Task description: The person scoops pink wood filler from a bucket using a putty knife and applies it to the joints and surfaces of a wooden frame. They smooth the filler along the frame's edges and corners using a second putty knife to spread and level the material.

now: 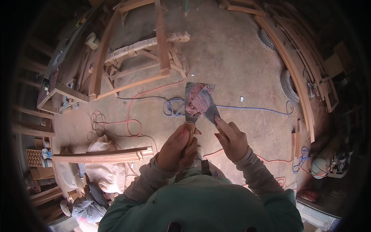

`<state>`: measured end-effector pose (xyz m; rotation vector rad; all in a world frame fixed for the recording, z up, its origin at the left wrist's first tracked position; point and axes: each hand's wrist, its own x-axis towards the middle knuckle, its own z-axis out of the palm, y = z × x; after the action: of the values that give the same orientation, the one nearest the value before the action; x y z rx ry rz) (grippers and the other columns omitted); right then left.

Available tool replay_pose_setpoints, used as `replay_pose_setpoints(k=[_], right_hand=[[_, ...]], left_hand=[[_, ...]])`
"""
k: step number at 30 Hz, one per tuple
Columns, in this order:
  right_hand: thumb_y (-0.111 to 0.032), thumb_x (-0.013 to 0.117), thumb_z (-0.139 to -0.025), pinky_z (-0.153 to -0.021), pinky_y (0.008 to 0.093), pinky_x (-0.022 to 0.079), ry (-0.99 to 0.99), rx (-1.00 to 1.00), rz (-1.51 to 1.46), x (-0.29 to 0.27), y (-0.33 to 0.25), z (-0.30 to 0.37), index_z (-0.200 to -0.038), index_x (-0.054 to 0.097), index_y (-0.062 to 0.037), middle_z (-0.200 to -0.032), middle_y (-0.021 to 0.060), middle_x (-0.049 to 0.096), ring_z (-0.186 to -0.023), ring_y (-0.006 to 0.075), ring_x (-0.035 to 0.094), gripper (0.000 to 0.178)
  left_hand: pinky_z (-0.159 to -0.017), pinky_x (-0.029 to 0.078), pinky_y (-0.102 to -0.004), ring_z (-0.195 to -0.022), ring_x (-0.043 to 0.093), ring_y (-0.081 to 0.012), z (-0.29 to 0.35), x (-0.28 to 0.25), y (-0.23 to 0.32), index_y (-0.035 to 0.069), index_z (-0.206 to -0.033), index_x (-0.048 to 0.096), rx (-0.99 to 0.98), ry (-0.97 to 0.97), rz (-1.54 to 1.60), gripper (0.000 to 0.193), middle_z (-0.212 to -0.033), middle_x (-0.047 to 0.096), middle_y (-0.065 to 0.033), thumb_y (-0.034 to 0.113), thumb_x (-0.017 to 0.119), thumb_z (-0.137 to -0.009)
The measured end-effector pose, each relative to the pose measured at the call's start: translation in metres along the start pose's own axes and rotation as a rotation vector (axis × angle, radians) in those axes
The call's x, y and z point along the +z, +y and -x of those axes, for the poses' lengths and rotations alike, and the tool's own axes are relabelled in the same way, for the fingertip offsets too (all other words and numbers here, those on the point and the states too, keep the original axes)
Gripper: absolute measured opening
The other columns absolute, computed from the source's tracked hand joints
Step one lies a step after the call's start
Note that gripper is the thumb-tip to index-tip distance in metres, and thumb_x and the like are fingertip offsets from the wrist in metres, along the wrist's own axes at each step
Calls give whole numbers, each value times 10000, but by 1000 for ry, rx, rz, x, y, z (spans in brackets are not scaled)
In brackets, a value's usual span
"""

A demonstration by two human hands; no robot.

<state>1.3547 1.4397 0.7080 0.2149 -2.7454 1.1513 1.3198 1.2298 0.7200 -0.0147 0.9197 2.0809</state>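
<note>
My left hand [178, 145] is closed around the wooden handle of a wide putty knife [189, 91], its flat metal blade pointing away from me. A lump of pinkish-brown putty [195, 103] covers much of that blade. Between thumb and fingers, my right hand [233, 140] grips a second, dark scraper blade [211, 113]. This scraper lies slantwise over the putty, and its far end is smeared with the same paste. Both tools are held up in front of me, above the concrete floor.
A wooden frame [165, 46] on trestles stands ahead to the left. Red hose [135, 129] and blue hose [247, 108] lie across the floor. Long boards [297, 81] and a tire [288, 86] line the right side. Moulded timber [102, 155] lies at near left, close to another person [89, 208].
</note>
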Motion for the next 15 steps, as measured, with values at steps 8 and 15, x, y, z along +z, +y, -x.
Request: replay_pose_setpoints(k=[8, 15], right_hand=[[-150, 682, -824, -513, 336, 491, 103, 25, 170, -16, 62, -43, -1297, 560, -189, -762, 92, 567, -581, 246, 587, 490], [-342, 408, -1007, -455, 196, 344, 44, 298, -1027, -39, 73, -141, -1469, 252, -75, -752, 40, 523, -518, 67, 412, 556]], left_hand=[[-360, 231, -220, -378, 288, -52, -96, -7, 43, 150, -1101, 471, -60, -112, 116, 348, -643, 404, 35, 457, 339, -1006], [-353, 233, -213, -391, 300, -55, -176, -32, 101, 151, -1114, 475, -27, -94, 155, 370, -656, 408, 29, 472, 325, -1006]])
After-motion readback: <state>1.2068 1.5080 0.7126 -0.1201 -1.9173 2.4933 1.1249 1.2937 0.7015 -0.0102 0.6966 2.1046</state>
